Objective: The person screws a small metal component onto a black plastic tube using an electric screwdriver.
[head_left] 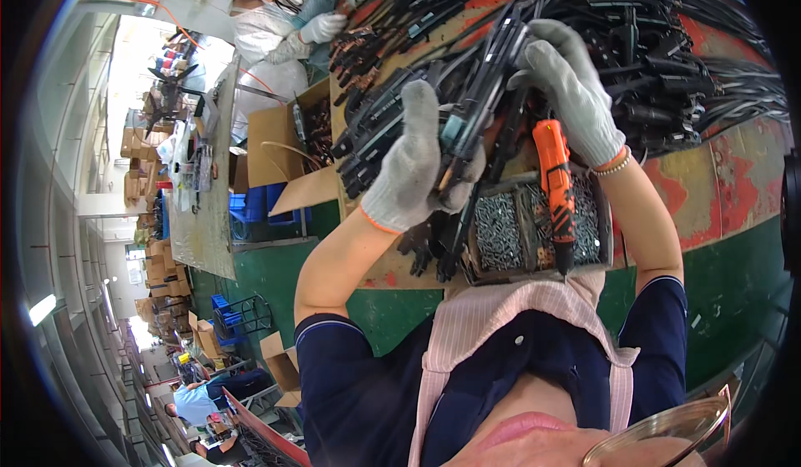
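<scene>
My left hand [409, 163], in a pale grey work glove, grips the near end of a long black wand-shaped housing [488, 83] with a copper-coloured piece near that end. Its thumb points up along the left side. My right hand [576, 87], also gloved, curls its fingers and thumb at the far end of the same housing; the exact contact there is partly hidden. Below my right hand, an orange and black electric screwdriver [554, 175] lies over a divided tray [541, 273]. Small metal screws [498, 233] fill its compartments.
Piles of similar black housings [647, 75] and grey cords [743, 92] cover much of the worn red and tan table [734, 183]. An open cardboard box [275, 146] stands at the left. A co-worker's gloved hand [324, 27] is at the far left of the table.
</scene>
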`<state>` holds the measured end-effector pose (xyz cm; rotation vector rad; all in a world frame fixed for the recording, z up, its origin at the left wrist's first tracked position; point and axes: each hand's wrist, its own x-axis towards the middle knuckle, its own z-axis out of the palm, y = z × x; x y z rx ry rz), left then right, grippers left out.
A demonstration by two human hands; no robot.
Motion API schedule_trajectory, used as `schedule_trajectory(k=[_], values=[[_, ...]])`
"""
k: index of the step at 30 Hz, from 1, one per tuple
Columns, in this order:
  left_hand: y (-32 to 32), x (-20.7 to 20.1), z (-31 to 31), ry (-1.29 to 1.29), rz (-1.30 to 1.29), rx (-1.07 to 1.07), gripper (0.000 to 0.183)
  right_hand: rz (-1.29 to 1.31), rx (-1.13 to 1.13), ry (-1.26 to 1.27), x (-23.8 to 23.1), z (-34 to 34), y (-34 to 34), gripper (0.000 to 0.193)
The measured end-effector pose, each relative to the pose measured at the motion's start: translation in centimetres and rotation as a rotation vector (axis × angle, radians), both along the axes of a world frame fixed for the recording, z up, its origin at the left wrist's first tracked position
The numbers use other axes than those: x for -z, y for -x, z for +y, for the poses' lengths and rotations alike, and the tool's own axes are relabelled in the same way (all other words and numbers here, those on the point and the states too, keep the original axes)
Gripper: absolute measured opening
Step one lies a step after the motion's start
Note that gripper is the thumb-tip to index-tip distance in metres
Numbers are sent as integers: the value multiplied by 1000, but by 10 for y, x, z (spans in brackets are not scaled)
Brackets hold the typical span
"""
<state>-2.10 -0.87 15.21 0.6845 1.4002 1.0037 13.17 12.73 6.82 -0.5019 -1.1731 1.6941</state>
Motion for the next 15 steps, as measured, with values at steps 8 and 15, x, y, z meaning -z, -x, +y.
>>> schedule_trajectory(k=[8,15], values=[[-32,56,17,-674,601,-32,39,854,-330,725,6,-9,16,15],[-43,65,11,-897,906,101,27,491,-91,759,2,-20,6,18]])
